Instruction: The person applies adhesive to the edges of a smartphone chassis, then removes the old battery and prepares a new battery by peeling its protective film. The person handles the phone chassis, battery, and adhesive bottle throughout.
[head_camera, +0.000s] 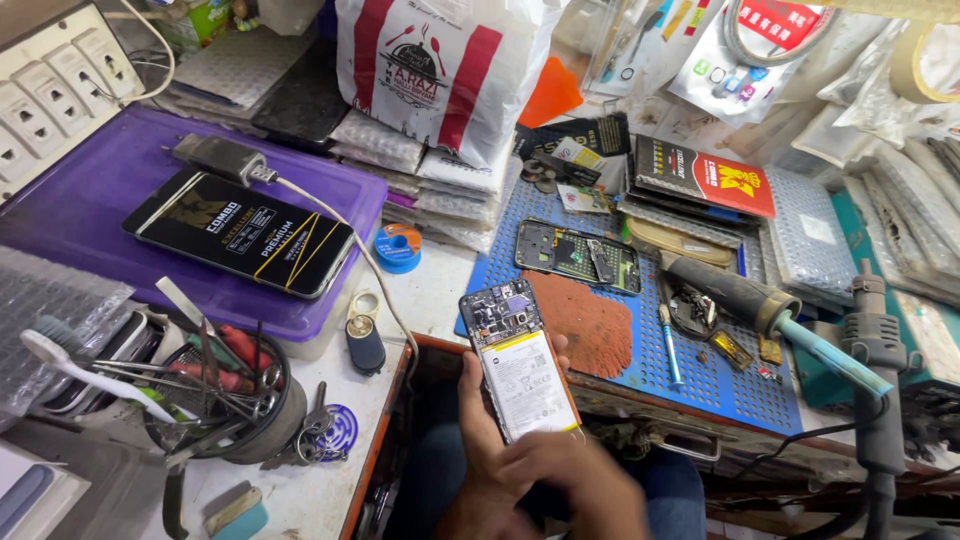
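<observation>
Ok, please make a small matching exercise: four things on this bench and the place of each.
Things:
1. opened phone
2. solder spool
3. toothbrush
4. black box

Places:
a. on the purple lid
b. across the tool cup
c. in the left hand
d. beside the purple lid, on the white bench

Pairs: 1-c, 2-d, 3-b, 4-a

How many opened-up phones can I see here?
2: one phone with its back off, held in both hands; one stripped phone frame lying on the blue mat. Clutter may hide more.
</observation>
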